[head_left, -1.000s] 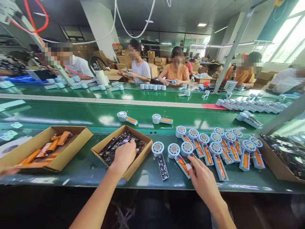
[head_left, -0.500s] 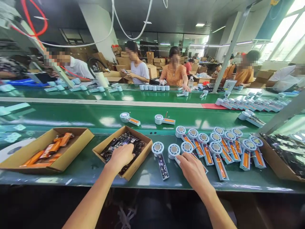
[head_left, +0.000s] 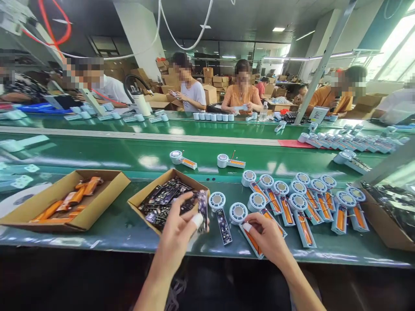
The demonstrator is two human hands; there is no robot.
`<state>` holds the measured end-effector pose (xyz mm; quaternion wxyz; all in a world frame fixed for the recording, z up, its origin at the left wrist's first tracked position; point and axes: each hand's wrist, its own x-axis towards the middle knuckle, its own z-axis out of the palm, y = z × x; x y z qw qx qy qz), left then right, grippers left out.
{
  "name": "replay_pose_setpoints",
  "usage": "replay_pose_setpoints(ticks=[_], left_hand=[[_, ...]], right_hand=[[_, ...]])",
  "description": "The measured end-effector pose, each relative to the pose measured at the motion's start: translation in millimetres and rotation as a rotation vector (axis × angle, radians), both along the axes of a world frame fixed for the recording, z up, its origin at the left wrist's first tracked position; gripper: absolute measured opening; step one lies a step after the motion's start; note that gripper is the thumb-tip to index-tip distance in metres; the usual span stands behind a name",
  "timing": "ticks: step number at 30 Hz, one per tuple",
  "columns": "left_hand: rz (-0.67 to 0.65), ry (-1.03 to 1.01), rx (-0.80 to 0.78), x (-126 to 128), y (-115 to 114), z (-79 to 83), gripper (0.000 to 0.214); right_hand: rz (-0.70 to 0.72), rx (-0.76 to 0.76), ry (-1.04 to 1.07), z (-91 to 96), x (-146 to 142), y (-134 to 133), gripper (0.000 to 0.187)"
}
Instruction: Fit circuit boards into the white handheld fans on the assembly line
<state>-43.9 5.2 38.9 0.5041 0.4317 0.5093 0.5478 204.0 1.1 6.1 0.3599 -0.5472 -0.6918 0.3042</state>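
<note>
My left hand (head_left: 183,233) pinches a narrow dark circuit board (head_left: 202,209) between thumb and fingers, raised over the right edge of a cardboard box (head_left: 191,173) of similar boards. My right hand (head_left: 267,235) is closed at the neck of a light-blue handheld fan (head_left: 238,212); the fingertips partly hide what they pinch there. An orange battery (head_left: 254,242) lies in that fan's open handle. Between my hands lies another fan (head_left: 217,200), with a circuit board (head_left: 224,226) in its handle.
Several open fans (head_left: 297,202) with orange batteries crowd the right side. A box of batteries (head_left: 112,190) stands left, and a box of dark parts (head_left: 379,220) far right. Two fans (head_left: 222,160) lie on the green belt (head_left: 145,157). Several people (head_left: 241,93) sit across the line.
My left hand has come up out of the box with a circuit board. My right hand has closed its fingertips at the fan's neck, and the fan's handle shows more.
</note>
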Motion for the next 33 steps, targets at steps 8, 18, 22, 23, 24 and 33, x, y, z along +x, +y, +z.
replay_pose_setpoints(ticks=[8,18,22,23,24,33], left_hand=[[-0.422,-0.352,-0.249,51.7,-51.9,-47.2,0.053],[-0.417,0.136,-0.230,85.7,-33.0,-62.9,0.044],[-0.224,0.360,-0.121,60.4,-33.8,-57.1,0.037],[-0.182,0.406,-0.108,52.4,-34.5,-55.8,0.037],[-0.146,0.440,-0.095,45.2,-35.2,-54.4,0.036],[-0.241,0.185,-0.148,55.3,-34.9,-47.9,0.025]], right_hand=[[0.044,-0.100,0.184,-0.6,7.4,-5.0,0.021],[-0.008,-0.053,0.170,-3.4,0.5,-2.8,0.020],[0.021,0.044,0.100,0.9,-2.7,-7.5,0.021],[0.029,0.026,0.101,1.6,-4.0,-8.6,0.020],[0.037,-0.003,0.109,2.2,-5.5,-9.6,0.019],[0.152,0.132,-0.009,1.7,-13.0,-12.1,0.026]])
